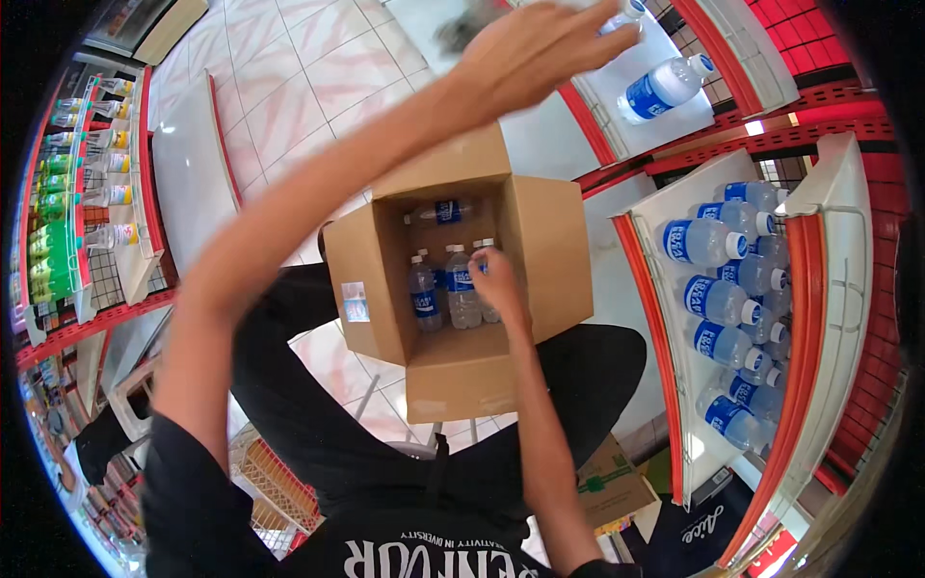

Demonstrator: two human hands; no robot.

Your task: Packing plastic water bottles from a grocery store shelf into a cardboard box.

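An open cardboard box (553, 253) stands between my knees, its flaps folded out. Inside are several clear plastic drink bottles with blue labels; one bottle (425, 296) is upright near the left wall, and another (444, 212) lies on its side at the far end. My right hand (497, 278) reaches into the box, fingers closed around the top of an upright bottle (490, 312). Stretched across to the upper right, my left hand (538, 58) has its thumb and fingers around a similar bottle (627, 16) on the white shelf (589, 83). Part of that bottle is hidden.
Another blue-labelled bottle (661, 90) stands on that shelf. Below it, a lower shelf (676, 404) with a red edge carries several more bottles. Racks of other drinks (112, 195) line the left side. A second carton (611, 484) sits by my right leg, above the tiled floor (311, 79).
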